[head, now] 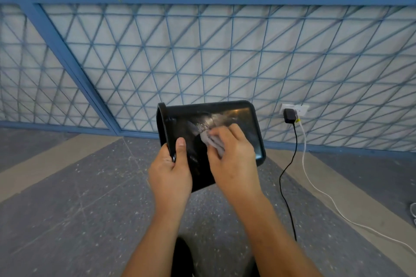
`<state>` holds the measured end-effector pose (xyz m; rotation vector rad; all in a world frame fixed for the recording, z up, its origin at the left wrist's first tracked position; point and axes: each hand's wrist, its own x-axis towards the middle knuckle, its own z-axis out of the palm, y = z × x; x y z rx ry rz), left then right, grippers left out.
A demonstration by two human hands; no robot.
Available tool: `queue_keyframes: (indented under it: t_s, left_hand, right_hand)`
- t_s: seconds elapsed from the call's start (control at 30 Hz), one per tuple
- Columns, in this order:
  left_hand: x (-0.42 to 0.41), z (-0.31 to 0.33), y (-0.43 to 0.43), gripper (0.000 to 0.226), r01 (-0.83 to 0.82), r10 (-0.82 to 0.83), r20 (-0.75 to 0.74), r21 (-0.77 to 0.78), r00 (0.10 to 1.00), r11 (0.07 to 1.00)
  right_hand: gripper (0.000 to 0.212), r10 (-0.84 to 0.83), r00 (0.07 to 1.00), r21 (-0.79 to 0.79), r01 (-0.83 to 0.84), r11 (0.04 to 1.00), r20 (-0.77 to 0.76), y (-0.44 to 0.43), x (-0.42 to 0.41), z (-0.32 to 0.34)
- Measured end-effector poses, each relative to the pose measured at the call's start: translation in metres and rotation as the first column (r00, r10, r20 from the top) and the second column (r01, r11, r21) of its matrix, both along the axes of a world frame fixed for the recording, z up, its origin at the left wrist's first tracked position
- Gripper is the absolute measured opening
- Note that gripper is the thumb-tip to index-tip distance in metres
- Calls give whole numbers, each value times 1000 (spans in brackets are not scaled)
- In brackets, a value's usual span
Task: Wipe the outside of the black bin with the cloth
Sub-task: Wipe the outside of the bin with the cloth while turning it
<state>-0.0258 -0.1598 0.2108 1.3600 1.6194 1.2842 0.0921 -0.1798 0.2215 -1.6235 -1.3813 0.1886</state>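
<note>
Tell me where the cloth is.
The cloth sits mid-frame in the head view, bunched under the right hand against the black bin, whose rim the left hand grips.

Left hand (170, 173) and right hand (234, 159) bare, left thumbnail short and plain, both forearms (274, 238) bare to frame bottom, light hair on them, black garment (183, 258) between arms at bottom edge, type unclear

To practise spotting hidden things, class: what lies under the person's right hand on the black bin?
A pale grey cloth, held against the glossy outer side of the black bin; part shows beside the right hand. The rest of it and the bin surface beneath are covered.
</note>
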Motion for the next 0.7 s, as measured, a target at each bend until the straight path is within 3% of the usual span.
queue_keyframes:
  t_s: [0.13, 0.33, 0.5, 0.7]
  left_hand:
    - [5, -3, 7, 31, 51, -51, -15, -8, 999, 999]
    - [12, -9, 11, 36, 114, -112, -54, 34, 992, 993]
    - [14, -8, 17, 30, 172, -159, -136, 93, 978, 981]
    - [12, -8, 21, 25, 215, -194, -177, 112, 965, 970]
  right_hand:
    - [20, 80, 997, 18, -80, 997, 9, 7, -9, -5]
    - [20, -52, 999, 30, 52, 998, 2, 12, 16, -10]
    - [21, 29, 999, 39, -28, 999, -35, 12, 9, -7]
    - [19, -102, 994, 49, 104, 993, -44, 20, 23, -4]
